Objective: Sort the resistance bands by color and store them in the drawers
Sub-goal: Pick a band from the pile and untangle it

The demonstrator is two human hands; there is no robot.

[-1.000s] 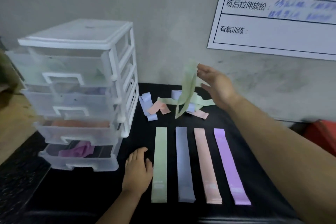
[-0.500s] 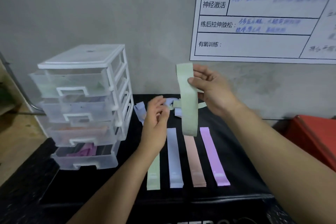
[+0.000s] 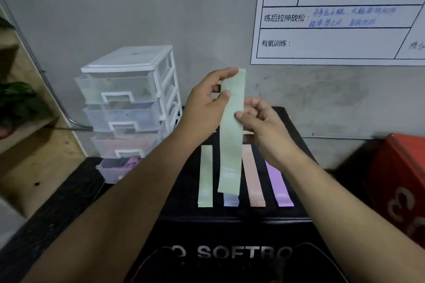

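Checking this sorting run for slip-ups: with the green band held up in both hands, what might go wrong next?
The held green band, pinched by left hand and right hand, dangles over the laid-out blue band; lowering it may knock that row askew. The top drawer looks closed, so one hand must let go.

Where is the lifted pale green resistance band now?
Head view, centre: green band pinched by left hand and right hand, hanging over the flat blue band.

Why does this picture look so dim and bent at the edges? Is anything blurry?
Head view: dim light; the wide lens skews the wall chart and stretches the forearms; its blue handwriting is smeared; the green band pinched by left hand and right hand looks sharp.
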